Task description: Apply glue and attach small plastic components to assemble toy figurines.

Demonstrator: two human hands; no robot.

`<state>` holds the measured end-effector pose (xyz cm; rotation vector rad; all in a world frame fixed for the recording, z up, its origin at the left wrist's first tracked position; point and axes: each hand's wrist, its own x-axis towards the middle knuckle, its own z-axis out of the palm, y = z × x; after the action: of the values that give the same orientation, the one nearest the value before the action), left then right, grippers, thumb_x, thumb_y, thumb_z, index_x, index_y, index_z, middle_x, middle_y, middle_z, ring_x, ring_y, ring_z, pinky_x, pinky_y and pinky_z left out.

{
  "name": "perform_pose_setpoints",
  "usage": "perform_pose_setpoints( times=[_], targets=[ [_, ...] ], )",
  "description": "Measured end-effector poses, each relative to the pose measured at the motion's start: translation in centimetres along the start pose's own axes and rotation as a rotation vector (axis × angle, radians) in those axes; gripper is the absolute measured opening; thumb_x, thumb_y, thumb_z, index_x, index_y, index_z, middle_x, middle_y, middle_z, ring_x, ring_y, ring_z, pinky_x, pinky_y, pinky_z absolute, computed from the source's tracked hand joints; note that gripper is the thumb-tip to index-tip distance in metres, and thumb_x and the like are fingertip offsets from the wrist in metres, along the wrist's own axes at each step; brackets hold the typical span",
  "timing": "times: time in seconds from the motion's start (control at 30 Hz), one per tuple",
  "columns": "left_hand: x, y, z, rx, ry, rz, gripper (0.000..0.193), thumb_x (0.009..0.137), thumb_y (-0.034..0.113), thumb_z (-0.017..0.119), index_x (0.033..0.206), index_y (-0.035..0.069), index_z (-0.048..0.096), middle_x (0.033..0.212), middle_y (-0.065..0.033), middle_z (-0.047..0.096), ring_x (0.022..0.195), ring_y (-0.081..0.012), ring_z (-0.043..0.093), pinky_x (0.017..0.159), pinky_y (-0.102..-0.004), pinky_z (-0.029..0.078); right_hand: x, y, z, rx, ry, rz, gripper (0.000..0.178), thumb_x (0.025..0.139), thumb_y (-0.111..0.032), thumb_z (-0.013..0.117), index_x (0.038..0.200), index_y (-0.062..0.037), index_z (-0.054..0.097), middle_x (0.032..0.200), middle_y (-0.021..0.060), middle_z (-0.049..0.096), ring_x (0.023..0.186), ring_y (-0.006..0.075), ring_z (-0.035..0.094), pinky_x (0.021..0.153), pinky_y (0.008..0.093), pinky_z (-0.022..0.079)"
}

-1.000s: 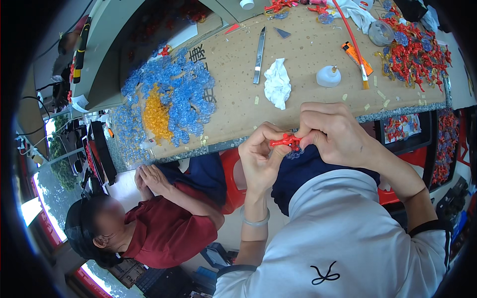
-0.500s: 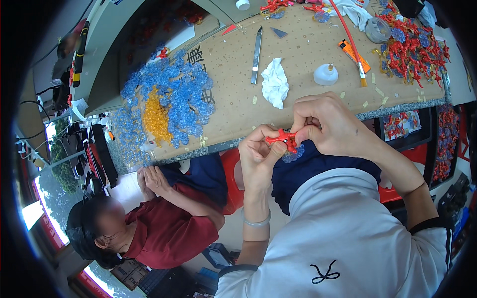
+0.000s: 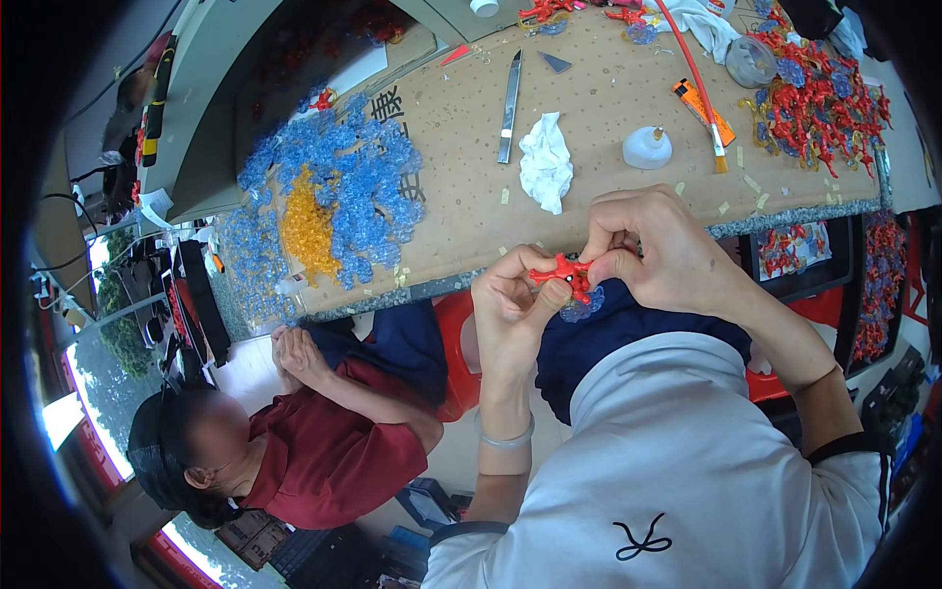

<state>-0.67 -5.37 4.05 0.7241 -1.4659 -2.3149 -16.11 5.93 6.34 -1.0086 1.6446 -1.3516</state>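
A small red plastic figure (image 3: 564,270) with a clear blue base (image 3: 583,306) is held just off the table's near edge. My left hand (image 3: 517,293) pinches its left side between thumb and fingers. From the other side, my right hand (image 3: 653,250) grips the figure's right end with thumb and bent forefinger. My fingertips cover parts of the figure. Beyond my hands lie a crumpled white tissue (image 3: 546,165) and a small translucent white bottle (image 3: 648,147).
Clear blue pieces (image 3: 368,187) and orange pieces (image 3: 310,231) are heaped at left. A blade (image 3: 509,108), a brush (image 3: 699,88) and an orange-black box (image 3: 703,111) lie on the table. Red figures (image 3: 819,108) pile up at right. A co-worker in a dark red shirt (image 3: 334,452) sits at left.
My hands stay nearly in place, both still on the red figure. The figure has shifted very slightly. The co-worker's head and arm have moved a little.
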Motion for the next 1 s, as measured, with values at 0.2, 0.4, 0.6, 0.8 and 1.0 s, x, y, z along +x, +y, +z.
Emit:
perform_pose_setpoints(
  times=[0.2,0.4,0.6,0.8,1.0],
  targets=[
    [-0.06,-0.14,-0.12,-0.010,-0.013,0.002,0.012,0.081,-0.004,0.070,0.086,-0.002,0.060,0.083,-0.0038,0.061,0.075,-0.0082,0.059,0.066,-0.0216,0.047,-0.18,-0.07,0.09,-0.018,0.009,0.007,0.013,0.067,0.005,0.071,0.071,0.0041,0.059,0.065,0.0109,0.057,0.057,0.0186,0.054,0.052,0.0313,0.039],
    [-0.11,0.01,-0.22,0.005,-0.012,0.005,0.012,0.081,-0.003,0.071,0.087,-0.003,0.061,0.083,-0.0036,0.061,0.075,-0.0080,0.058,0.067,-0.0211,0.046,-0.24,-0.02,0.21,-0.024,0.025,0.004,0.013,0.067,0.005,0.071,0.072,0.0042,0.059,0.064,0.0105,0.056,0.057,0.0180,0.052,0.053,0.0311,0.039],
    [-0.16,0.06,-0.17,0.007,-0.012,0.009,0.012,0.081,-0.003,0.071,0.087,-0.003,0.061,0.083,-0.0036,0.061,0.075,-0.0078,0.058,0.067,-0.0211,0.046,-0.27,-0.08,0.18,-0.027,0.020,0.016,0.013,0.067,0.004,0.072,0.071,0.0041,0.060,0.065,0.0105,0.056,0.058,0.0177,0.052,0.053,0.0307,0.040],
    [-0.09,0.00,-0.14,0.019,-0.003,0.007,0.011,0.081,-0.005,0.070,0.087,-0.003,0.061,0.083,-0.0040,0.061,0.075,-0.0082,0.059,0.066,-0.0213,0.047,-0.27,0.05,0.22,-0.029,0.029,0.014,0.013,0.067,0.003,0.072,0.071,0.0039,0.060,0.065,0.0105,0.057,0.058,0.0184,0.053,0.053,0.0308,0.040],
    [-0.09,0.04,-0.11,0.023,0.002,-0.005,0.012,0.080,-0.006,0.070,0.087,-0.003,0.061,0.083,-0.0041,0.061,0.075,-0.0082,0.059,0.067,-0.0212,0.047,-0.23,0.04,0.19,-0.046,0.029,0.014,0.014,0.067,0.002,0.073,0.071,0.0038,0.060,0.065,0.0107,0.057,0.058,0.0189,0.054,0.054,0.0310,0.040]
  ],
)
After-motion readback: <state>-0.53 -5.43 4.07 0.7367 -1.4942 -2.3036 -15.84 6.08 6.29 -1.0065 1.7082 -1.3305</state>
